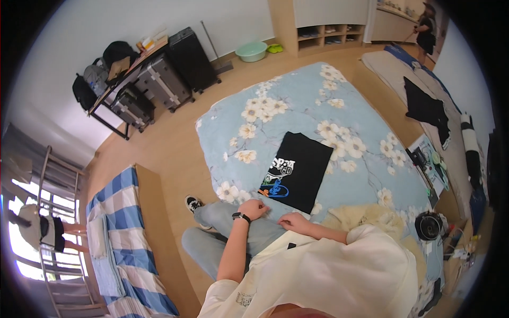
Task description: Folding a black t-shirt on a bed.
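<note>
A black T-shirt (304, 169) with a white, blue, green and orange print lies folded flat on the flowered light-blue bed sheet (294, 107). My left hand (253, 209), below a wrist with a dark smartwatch (241, 216), rests over my jeans near the shirt's lower left corner. Its fingers are loosely curled and I see nothing in them. Lying on my thigh, my right hand (295, 222) has its fingers bent in, apart from the shirt's lower edge. A crumpled cream-yellow cloth (364, 216) is beside my right elbow.
Right of me are a round black device (428, 225) and a black garment (427, 107) on another mattress. A checked bed (131, 222) stands left, with a person (35, 226) by a ladder. Suitcases (165, 81) line the far wall. Another person (426, 31) stands far right.
</note>
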### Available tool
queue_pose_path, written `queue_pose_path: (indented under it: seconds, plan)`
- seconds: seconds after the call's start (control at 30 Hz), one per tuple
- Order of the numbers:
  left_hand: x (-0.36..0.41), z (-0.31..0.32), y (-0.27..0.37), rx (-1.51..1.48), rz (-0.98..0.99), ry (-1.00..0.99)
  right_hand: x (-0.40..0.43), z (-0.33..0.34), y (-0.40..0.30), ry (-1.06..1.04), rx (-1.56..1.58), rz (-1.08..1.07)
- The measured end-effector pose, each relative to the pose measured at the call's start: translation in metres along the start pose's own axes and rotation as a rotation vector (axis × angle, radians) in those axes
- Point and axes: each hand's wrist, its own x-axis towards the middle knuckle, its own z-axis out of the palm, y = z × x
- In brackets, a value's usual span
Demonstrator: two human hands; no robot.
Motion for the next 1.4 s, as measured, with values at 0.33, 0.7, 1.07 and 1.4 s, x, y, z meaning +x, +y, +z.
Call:
queue_pose_path:
  seconds: [0.33, 0.7, 1.07, 1.4]
  plan:
    - [-0.02, -0.016, 0.016, 0.139, -0.023, -0.104, -0.001, 0.017, -0.004, 0.022, 0.057, 0.087]
    - [-0.019, -0.021, 0.028, 0.05, -0.015, 0.049, -0.044, 0.029, 0.077, 0.198, 0.367, 0.499]
    - [0.005, -0.011, 0.017, -0.119, 0.028, 0.181, 0.02, -0.094, 0.142, 0.728, 0.308, 0.574]
    - [0.004, -0.019, 0.018, -0.33, 0.047, 0.274, 0.142, -0.134, 0.126, 0.935, 0.372, 0.614]
